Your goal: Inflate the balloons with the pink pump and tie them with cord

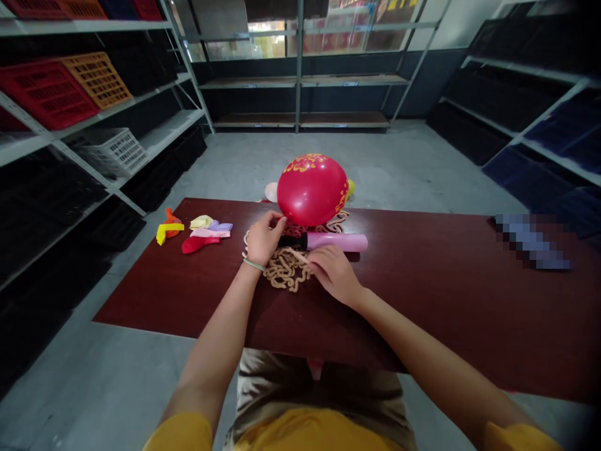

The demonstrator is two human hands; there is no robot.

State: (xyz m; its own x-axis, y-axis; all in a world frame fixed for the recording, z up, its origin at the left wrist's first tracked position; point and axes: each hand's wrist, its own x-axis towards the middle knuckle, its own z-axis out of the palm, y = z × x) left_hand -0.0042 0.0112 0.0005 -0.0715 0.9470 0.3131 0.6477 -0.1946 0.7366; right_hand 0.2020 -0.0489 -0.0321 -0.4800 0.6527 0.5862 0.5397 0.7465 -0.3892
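An inflated red balloon (312,191) with yellow printing sits at the table's far edge. My left hand (265,238), a pale green band at its wrist, is closed with thumb and fingers at the balloon's lower left side, where its neck seems to be. My right hand (335,272) is closed on a thin, pale strand (298,255) that looks like part of the beige cord. Between the hands lies a pink and black hand pump (337,242). Loops of beige cord (287,270) are heaped in front of the pump, with more partly hidden behind it.
Flat balloons in red, pink, purple and pale yellow (206,233) lie left on the dark red table (422,282), beside orange and yellow ones (169,227). A blurred dark object (533,241) lies at the right. Shelves with crates (47,94) stand left.
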